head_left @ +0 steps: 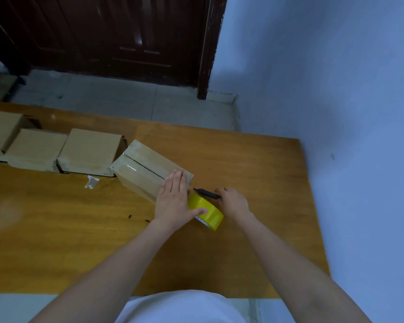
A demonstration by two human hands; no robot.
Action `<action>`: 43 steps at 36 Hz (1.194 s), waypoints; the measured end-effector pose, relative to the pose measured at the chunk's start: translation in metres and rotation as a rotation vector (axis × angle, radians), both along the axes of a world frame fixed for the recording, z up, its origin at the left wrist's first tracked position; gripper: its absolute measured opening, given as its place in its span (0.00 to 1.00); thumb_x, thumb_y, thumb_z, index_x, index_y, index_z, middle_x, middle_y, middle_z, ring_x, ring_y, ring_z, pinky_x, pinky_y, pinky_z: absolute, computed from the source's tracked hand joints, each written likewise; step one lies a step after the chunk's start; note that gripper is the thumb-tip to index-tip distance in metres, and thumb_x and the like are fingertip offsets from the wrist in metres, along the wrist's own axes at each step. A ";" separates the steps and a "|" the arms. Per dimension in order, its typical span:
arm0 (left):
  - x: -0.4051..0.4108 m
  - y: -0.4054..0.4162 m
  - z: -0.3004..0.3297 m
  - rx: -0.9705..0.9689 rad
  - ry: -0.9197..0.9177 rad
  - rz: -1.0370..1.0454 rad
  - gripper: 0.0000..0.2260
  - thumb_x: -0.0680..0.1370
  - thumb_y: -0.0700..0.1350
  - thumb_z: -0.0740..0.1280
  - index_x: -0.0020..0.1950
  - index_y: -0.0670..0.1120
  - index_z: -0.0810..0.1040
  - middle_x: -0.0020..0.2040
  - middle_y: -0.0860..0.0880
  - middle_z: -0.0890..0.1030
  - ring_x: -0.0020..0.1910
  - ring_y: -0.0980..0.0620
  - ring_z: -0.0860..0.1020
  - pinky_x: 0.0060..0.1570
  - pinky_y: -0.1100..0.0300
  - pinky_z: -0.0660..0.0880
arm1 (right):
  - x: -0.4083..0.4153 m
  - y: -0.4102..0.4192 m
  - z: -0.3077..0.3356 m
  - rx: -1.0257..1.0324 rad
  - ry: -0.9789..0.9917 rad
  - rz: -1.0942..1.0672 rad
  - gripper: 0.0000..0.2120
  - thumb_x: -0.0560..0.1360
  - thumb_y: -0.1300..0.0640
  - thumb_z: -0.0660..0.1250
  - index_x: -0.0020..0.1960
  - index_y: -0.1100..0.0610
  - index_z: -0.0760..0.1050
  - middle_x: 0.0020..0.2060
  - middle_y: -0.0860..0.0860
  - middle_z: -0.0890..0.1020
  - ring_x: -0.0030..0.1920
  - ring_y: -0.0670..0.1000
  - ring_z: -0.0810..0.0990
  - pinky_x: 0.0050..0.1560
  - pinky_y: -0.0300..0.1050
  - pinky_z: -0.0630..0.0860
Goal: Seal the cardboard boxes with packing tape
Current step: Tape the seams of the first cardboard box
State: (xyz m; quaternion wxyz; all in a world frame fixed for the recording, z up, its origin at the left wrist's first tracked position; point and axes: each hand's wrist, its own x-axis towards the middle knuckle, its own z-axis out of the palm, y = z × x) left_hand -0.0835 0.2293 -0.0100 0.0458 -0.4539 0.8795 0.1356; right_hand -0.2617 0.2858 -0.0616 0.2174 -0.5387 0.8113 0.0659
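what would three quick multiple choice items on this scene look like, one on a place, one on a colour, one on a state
1. Where does the tape roll lie?
A. on top of the taped box
B. on the table beside the taped box's near end
C. on the floor

2. What colour is the tape roll?
A. yellow
B. red
C. black

3. How is the left hand?
A. curled into a fist in the air
B. pinching the pen
C. fingers straight, pressing flat on the taped box

Key: 1 B, the roll sits on the table between the hands; 2 A, its band shows yellow; 3 C, the fingers lie flat on the box's near end, while the right hand is the one at the black pen.
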 end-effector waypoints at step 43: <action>0.004 -0.024 -0.013 -0.071 0.152 0.001 0.23 0.79 0.47 0.63 0.72 0.39 0.65 0.71 0.44 0.67 0.70 0.44 0.63 0.69 0.53 0.60 | 0.030 0.020 0.032 -0.245 -0.950 -0.376 0.03 0.72 0.66 0.71 0.43 0.61 0.78 0.60 0.56 0.77 0.57 0.46 0.73 0.52 0.21 0.65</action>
